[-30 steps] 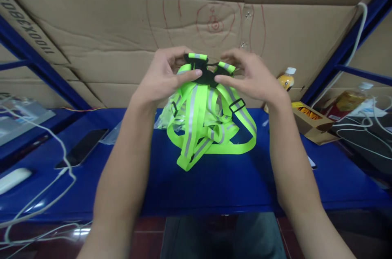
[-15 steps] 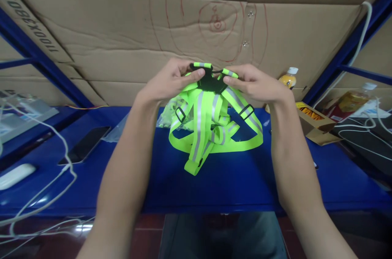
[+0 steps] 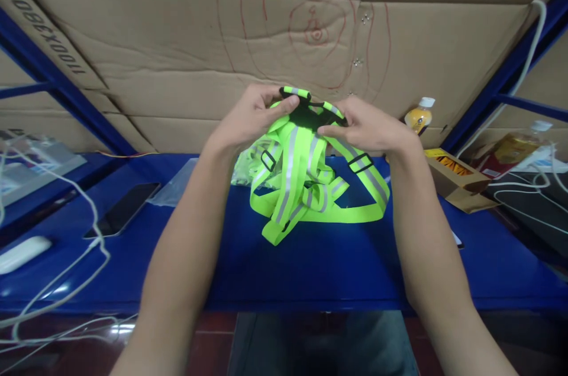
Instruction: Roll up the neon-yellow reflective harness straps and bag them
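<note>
Both hands pinch a neon-yellow reflective strap harness (image 3: 306,180) by its black centre patch (image 3: 308,118), left hand (image 3: 251,118) and right hand (image 3: 370,127) gripping opposite sides. Its loops trail onto the blue bench (image 3: 310,269), mid-rear edge; seemingly mid-untangling, needing straps separated.

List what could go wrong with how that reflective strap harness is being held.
1. Both the left hand and right hand pinch only the black centre piece; the harness could slip.
2. Its loose loops trail on the blue shelf and may tangle or snag a black slider.
</note>
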Demonstrator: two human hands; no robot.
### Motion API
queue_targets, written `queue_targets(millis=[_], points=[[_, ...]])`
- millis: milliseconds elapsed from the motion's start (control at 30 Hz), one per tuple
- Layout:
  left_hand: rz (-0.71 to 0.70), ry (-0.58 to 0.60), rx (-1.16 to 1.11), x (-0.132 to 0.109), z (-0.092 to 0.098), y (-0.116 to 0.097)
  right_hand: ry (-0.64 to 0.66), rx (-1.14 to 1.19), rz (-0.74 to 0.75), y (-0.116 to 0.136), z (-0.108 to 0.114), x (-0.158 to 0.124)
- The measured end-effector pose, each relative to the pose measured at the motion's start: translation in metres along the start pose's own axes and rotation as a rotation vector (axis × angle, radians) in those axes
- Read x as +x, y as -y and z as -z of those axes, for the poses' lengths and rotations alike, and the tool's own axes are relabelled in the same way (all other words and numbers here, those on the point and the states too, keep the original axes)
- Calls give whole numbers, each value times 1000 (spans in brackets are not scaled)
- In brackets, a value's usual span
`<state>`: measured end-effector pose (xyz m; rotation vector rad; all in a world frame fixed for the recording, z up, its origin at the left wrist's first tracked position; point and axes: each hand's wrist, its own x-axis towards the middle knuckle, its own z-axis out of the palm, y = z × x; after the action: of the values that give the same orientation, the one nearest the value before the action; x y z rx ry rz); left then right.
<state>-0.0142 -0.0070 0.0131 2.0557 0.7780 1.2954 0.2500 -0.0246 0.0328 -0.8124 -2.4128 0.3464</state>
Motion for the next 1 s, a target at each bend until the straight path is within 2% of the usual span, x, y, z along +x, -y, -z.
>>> queue_targets(millis=[133, 233, 367, 500, 667, 867, 1000], points=[[159, 70, -137, 1, 2, 1, -161, -166, 11, 1, -4, 4], [173, 93, -168, 0, 9, -7, -206, -249, 40, 8, -11, 10], [107, 15, -72, -2, 19, -12, -179, -212, 83, 20, -14, 10], [31, 24, -61, -3, 22, -10, -126, -2, 137, 22, -3, 0], [-65, -4, -27, -2, 12, -8, -109, 50, 34, 1, 1, -1], [-224, -74, 83, 9, -4, -2, -118, 243, 161, -26, -14, 13], [-284, -135, 204, 9, -9, -12, -202, 344, 101, -31, -26, 17]])
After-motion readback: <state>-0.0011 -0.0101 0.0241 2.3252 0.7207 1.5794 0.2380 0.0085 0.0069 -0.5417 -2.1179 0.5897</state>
